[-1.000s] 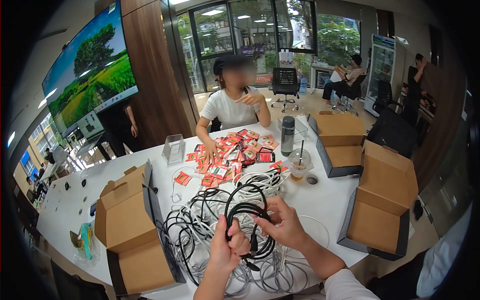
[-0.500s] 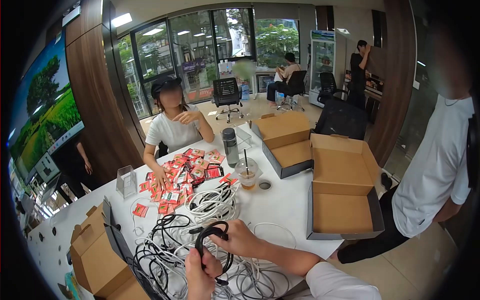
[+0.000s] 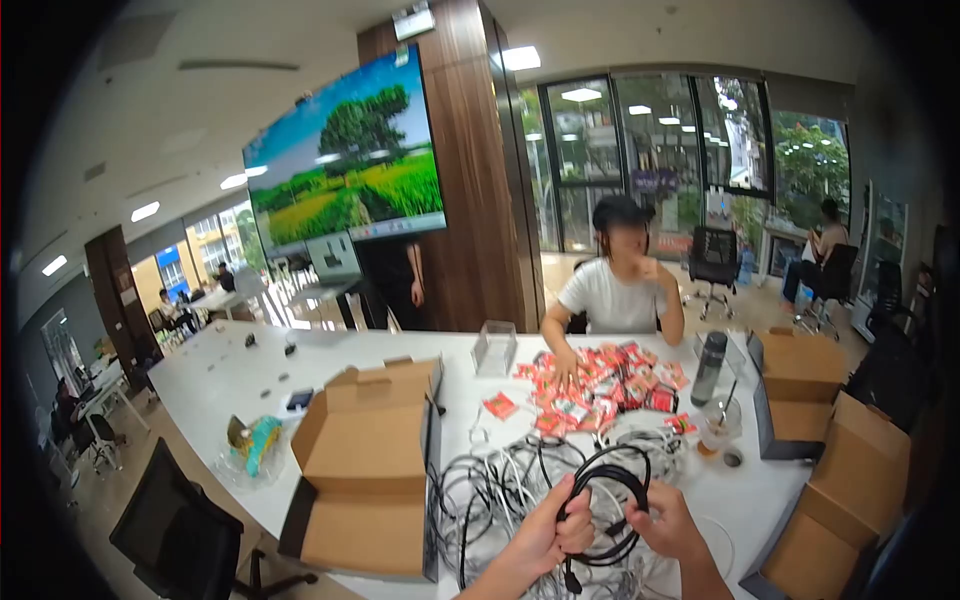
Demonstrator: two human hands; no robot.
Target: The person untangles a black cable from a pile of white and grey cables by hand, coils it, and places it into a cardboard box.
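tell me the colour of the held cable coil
The cable coil is black, clearest in the head view.

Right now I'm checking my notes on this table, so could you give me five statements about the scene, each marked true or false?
1. The left hand grips a coiled black cable. True.
2. The red packets are stacked in neat rows. False: they lie in a loose heap on the white table.
3. The grey bottle lies on its side. False: it stands upright.
4. The person opposite has one hand on the packets. True.
5. The cardboard box left of the cables is closed. False: its lid is open.
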